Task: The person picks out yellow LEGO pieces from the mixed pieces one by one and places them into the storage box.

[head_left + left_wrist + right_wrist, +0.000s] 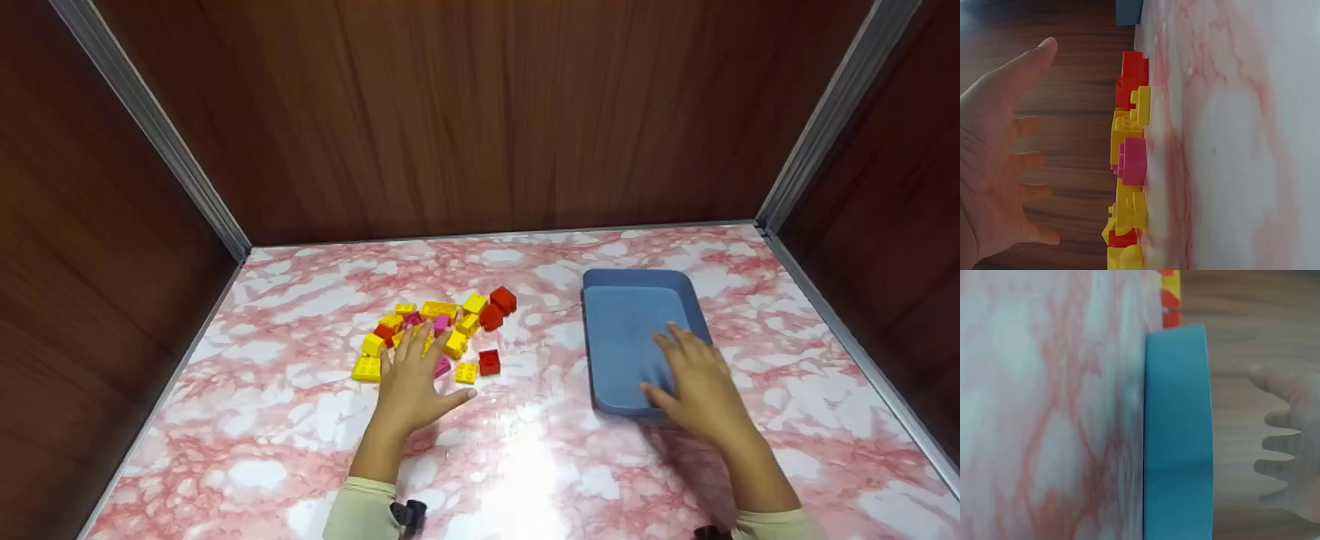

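My left hand (410,386) hovers over the near side of a loose group of toy building bricks, fingers spread and holding nothing. Yellow bricks (367,368) make up most of the group, with red bricks (503,300) at its right and a few pink ones, such as the pink brick (1134,161) in the left wrist view. Some bricks are partly hidden behind the fingers. On the right, my right hand (697,382) is held above the near right part of a blue tray (626,330), its fingers apart and nothing between them. The tray's inside shows no bricks.
The pink-and-white marbled table (262,420) has dark wood-patterned panels (480,120) at its back and sides, with grey metal strips (817,112) at the corners. A single red brick (489,362) lies between the group and the tray.
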Motion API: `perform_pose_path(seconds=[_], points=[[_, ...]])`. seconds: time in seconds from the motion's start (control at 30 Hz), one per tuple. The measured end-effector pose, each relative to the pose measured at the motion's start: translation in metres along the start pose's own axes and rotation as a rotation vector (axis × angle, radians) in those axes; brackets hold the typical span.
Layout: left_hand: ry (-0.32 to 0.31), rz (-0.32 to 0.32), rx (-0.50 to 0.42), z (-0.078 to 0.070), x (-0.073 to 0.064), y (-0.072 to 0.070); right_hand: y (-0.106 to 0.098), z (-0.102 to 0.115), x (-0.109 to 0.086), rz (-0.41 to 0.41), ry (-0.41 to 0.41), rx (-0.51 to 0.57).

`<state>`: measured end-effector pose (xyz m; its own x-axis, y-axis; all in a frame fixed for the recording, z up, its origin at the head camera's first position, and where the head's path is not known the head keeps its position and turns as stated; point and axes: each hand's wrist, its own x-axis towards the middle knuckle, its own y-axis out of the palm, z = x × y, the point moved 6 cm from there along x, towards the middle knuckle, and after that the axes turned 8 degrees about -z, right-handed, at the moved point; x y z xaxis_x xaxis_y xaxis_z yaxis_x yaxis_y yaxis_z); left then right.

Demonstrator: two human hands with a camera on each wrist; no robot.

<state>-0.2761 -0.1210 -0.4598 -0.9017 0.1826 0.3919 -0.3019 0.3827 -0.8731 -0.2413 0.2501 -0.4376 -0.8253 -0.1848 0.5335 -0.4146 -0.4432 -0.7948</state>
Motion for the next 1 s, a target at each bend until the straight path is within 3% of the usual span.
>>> perform_pose_path(seconds=[0.13,0.37,0.47,0.6,0.73,1.0], points=[[-0.028,-0.021,-0.054,0.0,0.003,0.0,-0.007,-0.02,-0.001,-0.057,0.089,0.028],[-0.061,-0.054,-0.101,0.001,0.009,-0.002,-0.017,-0.065,-0.004,-0.072,0.327,0.028],[-0.076,-0.063,-0.115,0.003,0.011,-0.004,-0.015,-0.083,-0.009,-0.039,0.427,0.063],[-0.105,-0.063,-0.136,0.008,0.013,-0.004,-0.005,-0.1,-0.018,0.062,0.528,0.151],[-0.131,-0.069,-0.158,0.016,0.014,-0.005,0.004,-0.109,-0.026,0.134,0.559,0.215],[-0.185,-0.055,-0.241,0.035,0.021,-0.002,0.007,-0.119,-0.026,0.15,0.577,0.269]])
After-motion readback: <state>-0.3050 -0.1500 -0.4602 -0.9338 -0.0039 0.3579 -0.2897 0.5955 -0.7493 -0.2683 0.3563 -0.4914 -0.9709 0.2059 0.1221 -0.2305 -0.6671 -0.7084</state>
